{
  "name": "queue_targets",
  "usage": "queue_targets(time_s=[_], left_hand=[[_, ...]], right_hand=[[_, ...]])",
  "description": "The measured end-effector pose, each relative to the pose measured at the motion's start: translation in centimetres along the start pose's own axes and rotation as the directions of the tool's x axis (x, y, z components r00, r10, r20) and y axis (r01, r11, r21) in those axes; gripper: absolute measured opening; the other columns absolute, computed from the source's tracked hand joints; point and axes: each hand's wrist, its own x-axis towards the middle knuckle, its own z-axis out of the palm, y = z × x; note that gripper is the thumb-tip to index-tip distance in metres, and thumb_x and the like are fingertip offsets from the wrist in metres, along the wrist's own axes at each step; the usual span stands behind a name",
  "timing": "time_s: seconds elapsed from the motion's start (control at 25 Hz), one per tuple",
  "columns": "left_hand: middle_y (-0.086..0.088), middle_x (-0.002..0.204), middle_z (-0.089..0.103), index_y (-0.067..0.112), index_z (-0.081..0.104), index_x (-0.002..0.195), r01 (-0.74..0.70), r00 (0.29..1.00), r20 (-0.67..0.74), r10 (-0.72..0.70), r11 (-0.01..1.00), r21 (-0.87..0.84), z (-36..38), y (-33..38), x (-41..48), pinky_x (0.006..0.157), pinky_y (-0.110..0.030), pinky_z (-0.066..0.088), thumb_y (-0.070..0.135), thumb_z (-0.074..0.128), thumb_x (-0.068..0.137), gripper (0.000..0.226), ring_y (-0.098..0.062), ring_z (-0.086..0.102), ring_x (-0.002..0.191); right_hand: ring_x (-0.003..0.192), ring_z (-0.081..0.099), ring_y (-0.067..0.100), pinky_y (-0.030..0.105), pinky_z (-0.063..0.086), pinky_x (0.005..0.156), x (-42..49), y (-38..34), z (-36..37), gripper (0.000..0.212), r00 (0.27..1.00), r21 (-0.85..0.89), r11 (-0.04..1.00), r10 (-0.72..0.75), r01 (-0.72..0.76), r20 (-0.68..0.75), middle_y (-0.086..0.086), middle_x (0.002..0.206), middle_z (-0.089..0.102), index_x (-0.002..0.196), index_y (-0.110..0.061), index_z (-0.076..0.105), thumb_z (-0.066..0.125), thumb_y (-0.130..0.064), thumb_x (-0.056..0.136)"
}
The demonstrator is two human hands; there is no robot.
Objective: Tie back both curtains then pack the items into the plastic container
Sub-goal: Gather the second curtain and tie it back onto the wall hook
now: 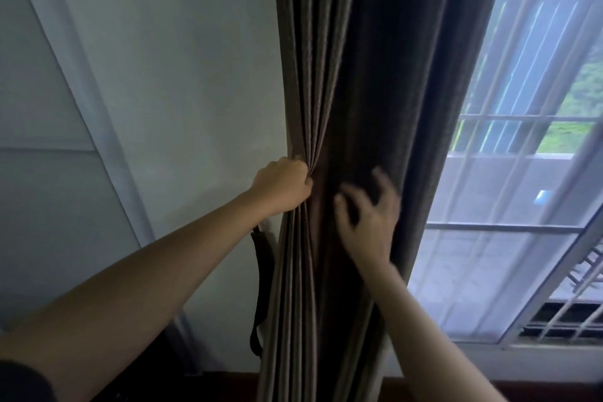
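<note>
A dark brown curtain [368, 81] hangs in folds at the left side of a window. My left hand [284, 184] is a fist bunched on the curtain's left pleats, pinching them together. My right hand [370, 215] lies open against the darker middle of the curtain, fingers spread and blurred, holding nothing. A dark tieback strap [261, 284] dangles from the wall just left of the curtain, below my left hand. No plastic container or other items are in view.
A white wall [182, 81] runs left of the curtain. A sheer white curtain [483, 238] covers the barred window [535, 127] on the right. A dark wooden ledge [538, 390] shows at the bottom.
</note>
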Motion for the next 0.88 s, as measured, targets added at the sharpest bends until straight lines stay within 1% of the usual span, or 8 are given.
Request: queue_targets(time_s=[0.08,0.16,0.24,0.32,0.48,0.64,0.76,0.88], left_hand=[[-0.004,0.071,0.043,0.008,0.039,0.082,-0.001,1.000,0.023,0.001,1.000,-0.013,-0.2,-0.4,-0.1,0.060,-0.032,0.039,0.017,0.040,0.094,0.014,-0.025,0.051,0.070],[-0.006,0.075,0.045,0.008,0.038,0.082,0.007,1.000,0.026,-0.007,1.000,-0.009,-0.2,-0.5,0.0,0.061,-0.033,0.039,0.015,0.040,0.092,0.012,-0.025,0.050,0.071],[-0.007,0.075,0.045,0.008,0.037,0.080,0.012,0.999,0.033,-0.011,1.000,-0.012,-0.1,-0.5,0.0,0.062,-0.033,0.039,0.015,0.039,0.092,0.014,-0.025,0.049,0.070],[-0.005,0.072,0.044,0.008,0.039,0.080,0.005,0.999,0.038,-0.004,1.000,-0.021,0.0,-0.4,-0.1,0.062,-0.034,0.040,0.017,0.038,0.093,0.016,-0.025,0.050,0.070],[-0.007,0.074,0.045,0.007,0.040,0.082,-0.009,0.999,0.035,0.009,1.000,-0.010,0.1,-0.2,-0.1,0.064,-0.034,0.041,0.019,0.038,0.094,0.017,-0.027,0.050,0.071],[-0.006,0.069,0.047,0.006,0.041,0.073,-0.011,0.998,0.066,0.017,0.995,-0.098,0.3,-0.5,0.6,0.062,-0.036,0.042,0.017,0.038,0.096,0.025,-0.025,0.052,0.066],[-0.006,0.064,0.045,0.006,0.040,0.067,-0.016,0.995,0.093,0.032,0.985,-0.170,0.4,-0.3,1.0,0.056,-0.033,0.038,0.014,0.038,0.096,0.031,-0.020,0.046,0.057],[-0.005,0.062,0.042,0.009,0.037,0.064,-0.015,0.995,0.098,0.035,0.980,-0.200,0.5,-0.3,1.2,0.051,-0.028,0.034,0.012,0.037,0.096,0.032,-0.016,0.042,0.053]], right_hand=[[0.133,0.026,0.025,0.032,0.023,0.112,5.2,-0.6,-1.6,0.025,0.983,0.051,0.998,0.048,-0.040,-0.174,0.021,0.146,0.029,0.111,-0.021,0.067,0.059,-0.020,0.087],[0.133,0.029,0.026,0.030,0.028,0.109,9.0,-1.2,-2.6,0.030,0.982,0.085,0.994,0.076,-0.061,-0.175,0.018,0.150,0.020,0.116,-0.022,0.062,0.054,-0.012,0.089],[0.127,0.042,0.028,0.030,0.039,0.101,9.9,-0.9,-2.3,0.041,0.998,0.078,0.996,0.054,-0.052,-0.030,0.013,0.148,0.031,0.123,-0.022,0.058,0.050,-0.004,0.087],[0.121,0.049,0.031,0.036,0.046,0.096,7.7,0.6,-0.8,0.057,0.978,0.035,0.999,0.006,-0.013,0.206,0.013,0.142,0.043,0.132,-0.023,0.050,0.047,0.002,0.081],[0.123,0.042,0.035,0.043,0.045,0.098,-0.4,3.4,1.9,0.076,0.779,-0.021,0.996,0.079,-0.085,0.622,0.012,0.142,0.041,0.143,-0.024,0.035,0.048,0.005,0.074],[0.123,0.040,0.034,0.042,0.037,0.105,-5.5,2.6,3.2,0.074,0.669,0.052,0.997,-0.005,-0.049,0.744,0.011,0.146,0.035,0.143,-0.013,0.034,0.054,0.002,0.073],[0.129,0.040,0.029,0.038,0.039,0.106,-5.8,1.3,3.7,0.066,0.639,0.119,0.983,-0.001,-0.141,0.769,0.008,0.149,0.028,0.139,-0.009,0.039,0.055,-0.003,0.076],[0.130,0.038,0.029,0.036,0.040,0.106,-6.2,0.6,3.5,0.065,0.633,0.094,0.989,0.001,-0.117,0.774,0.008,0.152,0.022,0.141,-0.011,0.034,0.057,-0.013,0.079]])
